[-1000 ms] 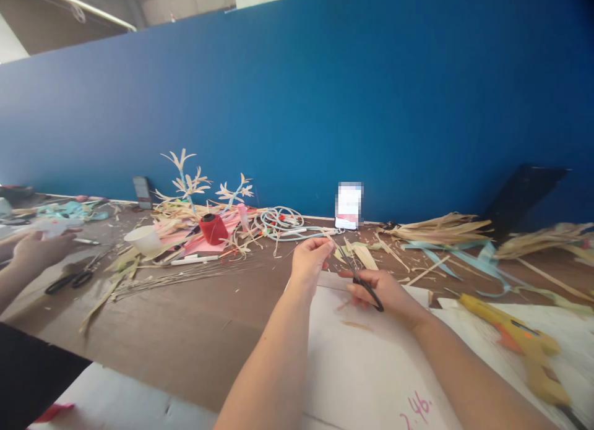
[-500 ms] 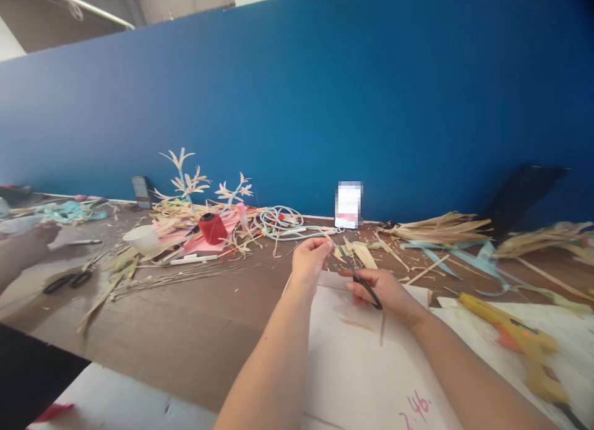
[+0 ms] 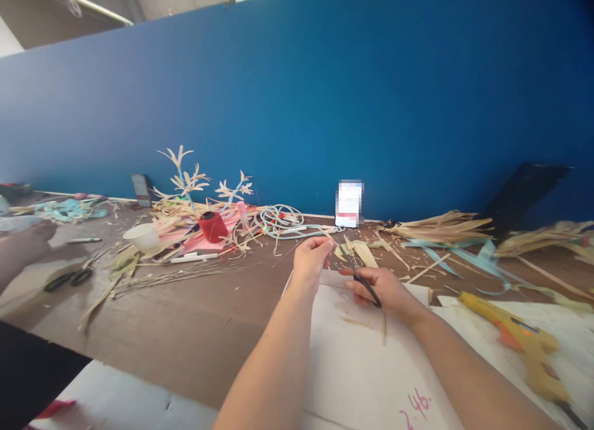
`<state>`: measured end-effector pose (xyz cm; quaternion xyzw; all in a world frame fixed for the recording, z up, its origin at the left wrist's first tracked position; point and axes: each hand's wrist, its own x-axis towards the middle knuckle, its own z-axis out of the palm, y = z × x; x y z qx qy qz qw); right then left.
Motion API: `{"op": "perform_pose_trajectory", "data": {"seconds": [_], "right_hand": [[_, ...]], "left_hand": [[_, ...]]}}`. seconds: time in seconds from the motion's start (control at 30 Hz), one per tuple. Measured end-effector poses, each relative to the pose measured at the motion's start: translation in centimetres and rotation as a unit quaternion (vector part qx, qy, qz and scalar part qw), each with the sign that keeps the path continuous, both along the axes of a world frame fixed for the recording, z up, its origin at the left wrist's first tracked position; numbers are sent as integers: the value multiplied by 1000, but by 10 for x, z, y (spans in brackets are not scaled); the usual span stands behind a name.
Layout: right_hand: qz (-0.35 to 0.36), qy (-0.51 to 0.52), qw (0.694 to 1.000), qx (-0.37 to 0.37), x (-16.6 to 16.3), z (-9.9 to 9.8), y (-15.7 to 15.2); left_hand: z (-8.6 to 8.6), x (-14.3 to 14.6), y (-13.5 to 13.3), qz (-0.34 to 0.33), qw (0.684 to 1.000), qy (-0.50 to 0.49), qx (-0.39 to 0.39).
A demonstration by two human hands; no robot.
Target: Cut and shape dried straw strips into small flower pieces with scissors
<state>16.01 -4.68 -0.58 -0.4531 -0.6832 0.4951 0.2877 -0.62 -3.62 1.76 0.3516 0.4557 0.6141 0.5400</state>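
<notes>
Pinching a tiny pale fibre piece (image 3: 329,235) in the left hand (image 3: 310,260), near the tips of black-handled metal scissors (image 3: 369,291) gripped in the right hand (image 3: 390,292). Seemingly mid-trim, with a thin tan sliver (image 3: 356,322) on the flat white sheet (image 3: 362,368), piece unfinished.

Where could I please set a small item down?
The widest nearly bare patch is brown tabletop between the thin wires and left forearm; a smaller one is the white sheet's near part, between that and the right forearm. It's crowded along the blue partition, around the red spool and pale bundle.
</notes>
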Motion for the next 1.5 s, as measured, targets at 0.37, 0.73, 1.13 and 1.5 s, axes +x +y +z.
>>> {"op": "perform_pose_trajectory", "data": {"seconds": [0.37, 0.73, 1.13, 1.5], "right_hand": [[2, -1, 1000, -11, -1, -2, 2], [-1, -4, 1000, -6, -3, 3, -1], [-12, -6, 1000, -7, -5, 1, -1], [-14, -16, 1000, -4, -5, 1, -1]], "left_hand": [[-1, 1, -1, 6, 1000, -3, 4], [-1, 2, 0, 6, 1000, -3, 10], [0, 2, 0, 11, 1000, -22, 9], [0, 2, 0, 10, 1000, -18, 7]]}}
